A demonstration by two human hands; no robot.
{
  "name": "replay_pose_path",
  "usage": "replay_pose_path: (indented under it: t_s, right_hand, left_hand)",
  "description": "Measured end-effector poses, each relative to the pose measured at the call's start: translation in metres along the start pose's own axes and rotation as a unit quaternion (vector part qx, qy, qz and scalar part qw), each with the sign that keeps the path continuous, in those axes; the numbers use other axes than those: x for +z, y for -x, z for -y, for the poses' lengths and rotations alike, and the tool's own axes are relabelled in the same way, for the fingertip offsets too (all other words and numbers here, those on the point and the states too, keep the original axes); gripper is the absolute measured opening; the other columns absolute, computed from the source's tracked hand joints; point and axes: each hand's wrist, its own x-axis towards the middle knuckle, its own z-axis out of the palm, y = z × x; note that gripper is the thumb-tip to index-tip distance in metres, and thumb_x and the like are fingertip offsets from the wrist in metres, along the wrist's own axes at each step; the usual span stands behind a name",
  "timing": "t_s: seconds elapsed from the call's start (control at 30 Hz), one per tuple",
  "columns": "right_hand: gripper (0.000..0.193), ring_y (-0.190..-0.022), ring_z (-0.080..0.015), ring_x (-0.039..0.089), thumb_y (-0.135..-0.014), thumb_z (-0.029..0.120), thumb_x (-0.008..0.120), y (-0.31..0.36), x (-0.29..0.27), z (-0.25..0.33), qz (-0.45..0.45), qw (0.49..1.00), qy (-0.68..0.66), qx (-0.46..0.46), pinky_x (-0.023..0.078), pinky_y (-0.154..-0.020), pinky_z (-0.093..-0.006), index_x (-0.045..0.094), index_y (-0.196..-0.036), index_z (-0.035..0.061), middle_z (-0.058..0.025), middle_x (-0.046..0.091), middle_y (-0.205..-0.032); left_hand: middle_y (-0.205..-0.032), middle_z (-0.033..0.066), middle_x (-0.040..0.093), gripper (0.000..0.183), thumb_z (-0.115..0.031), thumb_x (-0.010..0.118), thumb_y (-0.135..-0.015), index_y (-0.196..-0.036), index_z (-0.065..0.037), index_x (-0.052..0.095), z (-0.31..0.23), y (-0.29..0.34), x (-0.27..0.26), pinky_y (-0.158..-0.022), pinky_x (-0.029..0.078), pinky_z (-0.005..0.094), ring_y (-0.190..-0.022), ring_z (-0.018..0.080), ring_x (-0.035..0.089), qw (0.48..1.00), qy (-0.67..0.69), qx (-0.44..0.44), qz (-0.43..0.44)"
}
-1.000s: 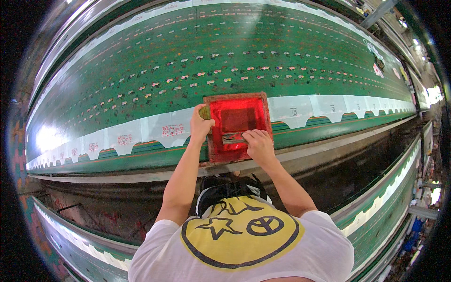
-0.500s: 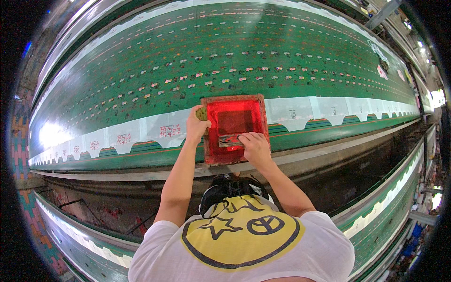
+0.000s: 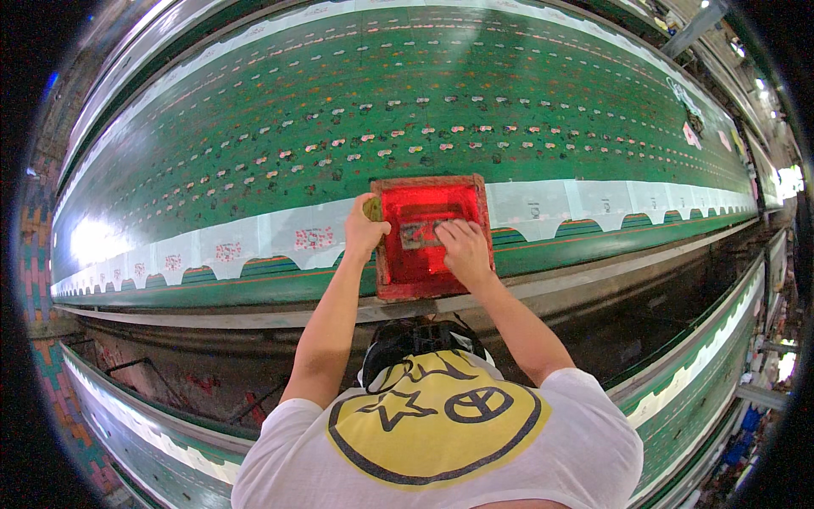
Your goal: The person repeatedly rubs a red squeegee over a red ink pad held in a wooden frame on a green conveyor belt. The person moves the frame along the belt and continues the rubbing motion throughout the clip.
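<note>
Red framed printing screen (image 3: 424,242) on green cloth-covered desk (image 3: 254,153): left hand (image 3: 365,231) clenched on its edge, right hand (image 3: 465,250) apparently pressing a squeegee, grip unclear.

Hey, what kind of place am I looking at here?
Most likely a hand screen-printing workshop for textiles: long green cloth with repeated motifs lies along a printing table, and both hands work a red-inked wooden screen frame.

The person wears a white short-sleeved T-shirt (image 3: 441,450) printed with a yellow circle (image 3: 437,420) outlined in dark blue; inside that circle sit a star and a peace sign.
</note>
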Motion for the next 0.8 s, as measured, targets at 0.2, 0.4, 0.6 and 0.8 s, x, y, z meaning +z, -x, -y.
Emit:
replay_pose_path:
  t_s: [0.2,0.4,0.6,0.8]
  right_hand:
    - [0.025,-0.099,-0.0283,0.069,-0.076,0.006,0.072,-0.061,0.000,-0.024,0.057,0.998,-0.024,0.030,0.051,-0.087,-0.0457,0.071,-0.101,0.0084,-0.0086,0.074,-0.100]
    - [0.020,-0.097,-0.0284,0.068,-0.077,0.008,0.070,-0.068,0.007,-0.038,0.062,0.997,0.000,0.039,0.052,-0.086,-0.0466,0.070,-0.097,0.0105,-0.0064,0.073,-0.099]
    - [0.031,-0.102,-0.0279,0.067,-0.071,0.005,0.068,0.019,-0.014,0.013,0.056,0.998,-0.005,0.014,0.052,-0.088,-0.0458,0.067,-0.102,0.0080,-0.0063,0.071,-0.107]
    - [0.035,-0.104,-0.0259,0.067,-0.073,0.002,0.065,0.029,-0.033,0.022,0.044,0.999,-0.021,0.016,0.051,-0.090,-0.0431,0.071,-0.106,0.0078,-0.0060,0.073,-0.110]
  left_hand:
    - [-0.117,0.0138,0.071,0.078,0.001,0.079,-0.062,-0.136,-0.012,0.058,0.006,0.000,-0.002,-0.092,0.054,0.0397,-0.108,0.0281,0.067,1.000,0.007,0.028,-0.010]
    - [-0.115,0.0131,0.070,0.077,0.002,0.079,-0.063,-0.136,-0.012,0.057,-0.002,0.001,0.003,-0.092,0.054,0.0397,-0.107,0.0286,0.067,0.999,0.003,0.040,-0.005]
    - [-0.112,0.0115,0.070,0.076,0.002,0.078,-0.062,-0.134,-0.012,0.057,0.007,0.000,0.002,-0.090,0.054,0.0399,-0.105,0.0292,0.067,0.999,0.044,0.019,0.004]
    - [-0.113,0.0099,0.070,0.074,0.002,0.078,-0.062,-0.132,-0.012,0.058,0.009,0.000,0.008,-0.088,0.055,0.0383,-0.104,0.0255,0.067,0.997,0.012,0.065,-0.037]
